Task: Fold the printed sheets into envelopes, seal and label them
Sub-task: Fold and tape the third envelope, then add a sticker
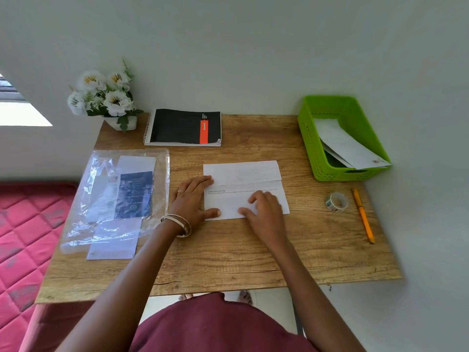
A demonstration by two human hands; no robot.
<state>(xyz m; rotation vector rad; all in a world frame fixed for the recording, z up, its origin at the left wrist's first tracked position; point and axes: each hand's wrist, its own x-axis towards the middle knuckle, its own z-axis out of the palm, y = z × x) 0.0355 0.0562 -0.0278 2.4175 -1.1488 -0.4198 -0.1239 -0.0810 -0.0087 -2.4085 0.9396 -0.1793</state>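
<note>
The fingers of the right hand point(266, 209) are spread slightly and laid flat on the near panel of the sheet point(245, 190), pressing it down without gripping it. The fingers of the left hand point(194, 199) are held straight and close together along the sheet's left edge, the thumb set against its near left corner; nothing is clasped by either hand. The sheet lies at the middle of the desk point(228, 255), partly folded, its far panel turned over toward the person so that a crease is seen running left to right. Its long axis is set parallel to the desk's front edge, so the next fold is judged to be a lift of the near panel away from the body, over that crease. The near edge lies directly under the right hand, which is the nearer one for that lift, while the left is placed to steady the sheet. A tape roll point(336, 201) and a pen point(363, 215) are found near the right edge, and a green basket point(308, 138) with envelopes point(347, 146) inside stands at the far right corner. A plastic sleeve point(116, 196) of papers lies along the left edge, with a notebook point(184, 127) and flowers point(104, 95) at the back.
</note>
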